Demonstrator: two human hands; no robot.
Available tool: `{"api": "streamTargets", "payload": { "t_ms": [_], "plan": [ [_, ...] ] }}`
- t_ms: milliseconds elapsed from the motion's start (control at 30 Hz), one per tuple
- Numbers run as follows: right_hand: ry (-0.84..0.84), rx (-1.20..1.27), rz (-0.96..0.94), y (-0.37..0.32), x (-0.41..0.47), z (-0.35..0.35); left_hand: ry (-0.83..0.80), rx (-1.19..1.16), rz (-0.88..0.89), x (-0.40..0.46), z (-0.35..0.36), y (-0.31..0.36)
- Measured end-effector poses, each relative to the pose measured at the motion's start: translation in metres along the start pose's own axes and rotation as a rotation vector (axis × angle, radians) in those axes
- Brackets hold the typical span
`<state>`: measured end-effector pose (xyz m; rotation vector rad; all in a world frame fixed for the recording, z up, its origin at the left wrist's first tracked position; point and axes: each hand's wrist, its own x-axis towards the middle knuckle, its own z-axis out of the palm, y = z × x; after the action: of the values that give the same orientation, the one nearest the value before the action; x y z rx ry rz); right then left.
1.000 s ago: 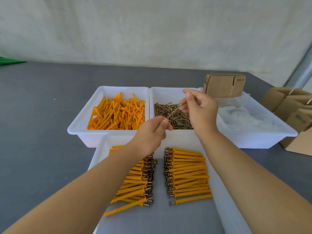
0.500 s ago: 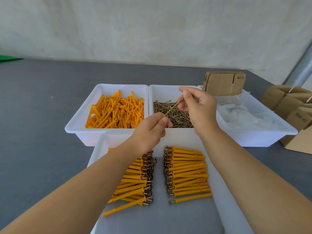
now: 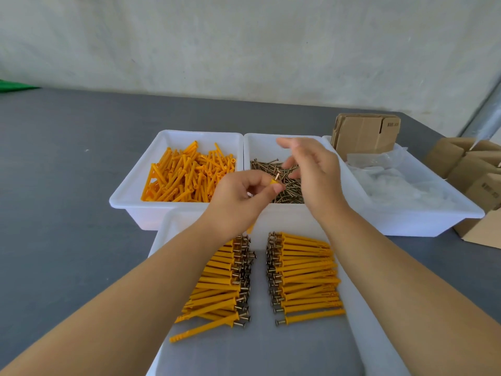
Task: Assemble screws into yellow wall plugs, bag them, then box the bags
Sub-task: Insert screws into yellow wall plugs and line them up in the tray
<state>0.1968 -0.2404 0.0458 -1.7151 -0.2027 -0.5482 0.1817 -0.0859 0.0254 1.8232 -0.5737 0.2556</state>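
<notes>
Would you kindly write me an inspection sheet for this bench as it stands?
Surface: grey table, bare at the left.
Job's things: loose plugs in the left bin; screws in the middle bin; bags in the right bin; two rows of assembled plugs in the near tray.
Clutter: flat cartons behind the bags; cardboard boxes at far right.
Grippers: left hand pinches a plug with a screw in it; right hand open, holding nothing.
Cables: nothing seen.
Surroundings: pale wall; green object at left edge.
</notes>
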Motion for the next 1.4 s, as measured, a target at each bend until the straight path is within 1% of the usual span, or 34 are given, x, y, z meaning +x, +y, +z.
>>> {"api": "streamTargets", "payload": {
  "t_ms": [67,167,233,300,367,500,567,667,767,833,900,967,1033,1100,1133,1167,1200,1267,1333,1400],
  "plan": [
    [0.109,-0.035,0.063,0.007,0.004,-0.010,-0.104,-0.020,-0.001,-0.003,0.005,0.003],
    [0.203,-0.037,0.119,0.015,0.008,-0.021,-0.244,0.004,0.013,-0.007,0.013,0.007],
    [0.230,-0.030,0.138,0.017,0.010,-0.024,-0.319,0.138,0.065,-0.010,0.018,0.008],
    [0.243,-0.030,0.145,0.020,0.012,-0.027,-0.380,0.339,0.140,-0.014,0.022,0.008],
    [0.249,-0.041,0.142,0.022,0.013,-0.028,-0.428,0.493,0.180,-0.017,0.029,0.007],
    [0.240,-0.065,0.129,0.027,0.013,-0.027,-0.465,0.744,0.222,-0.020,0.042,0.006],
    [0.232,-0.078,0.121,0.029,0.013,-0.027,-0.471,0.829,0.252,-0.020,0.045,0.006],
    [0.212,-0.087,0.103,0.031,0.012,-0.026,-0.495,0.889,0.278,-0.022,0.049,0.004],
    [0.184,-0.113,0.091,0.033,0.012,-0.026,-0.519,0.896,0.264,-0.022,0.050,0.000],
    [0.159,-0.228,0.066,0.037,0.014,-0.026,-0.496,0.849,0.258,-0.021,0.049,-0.002],
    [0.103,-0.493,0.037,0.042,0.018,-0.028,-0.407,0.744,0.243,-0.018,0.045,-0.002],
    [0.002,-0.772,0.059,0.048,0.020,-0.029,-0.252,0.674,0.263,-0.011,0.038,-0.003],
    [-0.175,-0.949,0.181,0.054,0.024,-0.028,-0.045,0.651,0.282,0.000,0.025,-0.006],
    [-0.435,-1.080,0.379,0.058,0.029,-0.025,0.117,0.695,0.215,0.011,0.007,-0.013],
    [-0.544,-1.108,0.461,0.059,0.033,-0.023,0.144,0.739,0.136,0.014,-0.002,-0.019],
    [-0.614,-1.109,0.515,0.059,0.037,-0.022,0.126,0.791,0.024,0.017,-0.011,-0.027],
    [-0.651,-1.101,0.540,0.060,0.040,-0.021,0.070,0.844,-0.110,0.019,-0.018,-0.034],
    [-0.686,-1.092,0.551,0.061,0.043,-0.021,-0.078,0.941,-0.365,0.022,-0.028,-0.041],
    [-0.695,-1.095,0.567,0.060,0.042,-0.021,-0.174,1.049,-0.519,0.024,-0.029,-0.042],
    [-0.704,-1.084,0.586,0.059,0.041,-0.021,-0.243,1.118,-0.609,0.026,-0.027,-0.043]
  ]
}}
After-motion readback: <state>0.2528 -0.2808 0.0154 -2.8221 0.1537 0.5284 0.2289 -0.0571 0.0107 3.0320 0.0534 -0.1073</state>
